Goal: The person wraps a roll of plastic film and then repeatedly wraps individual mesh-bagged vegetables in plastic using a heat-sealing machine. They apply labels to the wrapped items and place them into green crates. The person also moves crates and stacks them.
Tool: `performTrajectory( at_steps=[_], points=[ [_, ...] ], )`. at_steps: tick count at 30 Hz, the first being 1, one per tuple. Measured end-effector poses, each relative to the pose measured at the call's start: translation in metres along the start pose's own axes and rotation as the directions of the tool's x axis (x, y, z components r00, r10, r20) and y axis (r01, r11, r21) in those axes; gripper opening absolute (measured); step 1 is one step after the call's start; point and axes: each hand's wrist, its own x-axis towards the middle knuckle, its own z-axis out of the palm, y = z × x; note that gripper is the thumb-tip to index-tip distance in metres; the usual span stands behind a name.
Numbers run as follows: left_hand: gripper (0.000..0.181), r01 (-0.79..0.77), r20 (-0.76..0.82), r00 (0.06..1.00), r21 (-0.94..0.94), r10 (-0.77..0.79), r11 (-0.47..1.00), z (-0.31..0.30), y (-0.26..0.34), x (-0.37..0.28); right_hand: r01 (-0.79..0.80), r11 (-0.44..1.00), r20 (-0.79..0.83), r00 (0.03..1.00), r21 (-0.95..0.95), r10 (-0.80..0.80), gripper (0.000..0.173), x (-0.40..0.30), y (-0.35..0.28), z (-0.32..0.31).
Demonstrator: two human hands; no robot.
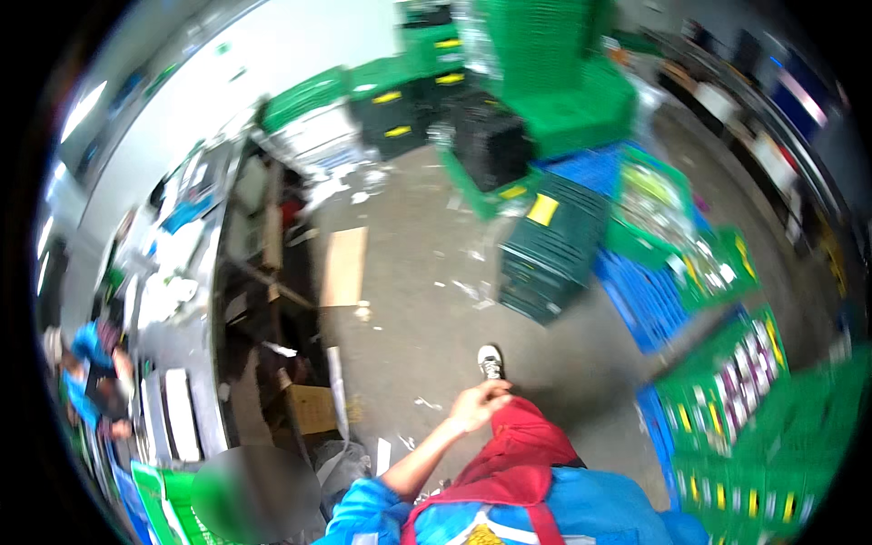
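My left hand [480, 405] hangs low in front of me, beside the red apron [507, 449] over my blue clothing. Its fingers look loosely curled, and blur hides whether anything is in them. My right hand is out of view. Past the left hand, one white-and-dark shoe [490, 361] stands on the grey floor [422, 327]. Farther ahead, slightly to the right, a dark green lidded plastic crate [555, 252] bears a yellow label [543, 210]. A flat piece of cardboard [344, 266] lies ahead to the left.
Along the left runs a metal workbench [211, 272] with a cluttered top; a person in blue [95, 381] is beyond it. Blue pallets [640, 293] carry green crates [722, 395] on the right. Stacked green crates [565, 88] rise ahead. Scraps litter the floor.
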Motion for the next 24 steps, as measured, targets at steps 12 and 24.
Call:
performTrajectory(
  at_steps=[12,24],
  points=[
    [0.021,0.158,-0.420,0.099,-0.888,-0.902,0.431,-0.296,-0.265,-0.017,0.726,0.638,0.424,0.678,-0.257,-0.600,0.011,0.133,-0.736,0.361],
    [0.028,0.400,-0.445,0.434,-0.684,-0.784,0.610,-0.669,-0.329,0.307,0.558,0.647,0.580,0.786,-0.519,-0.213,0.022,0.178,-0.951,0.637]
  ],
)
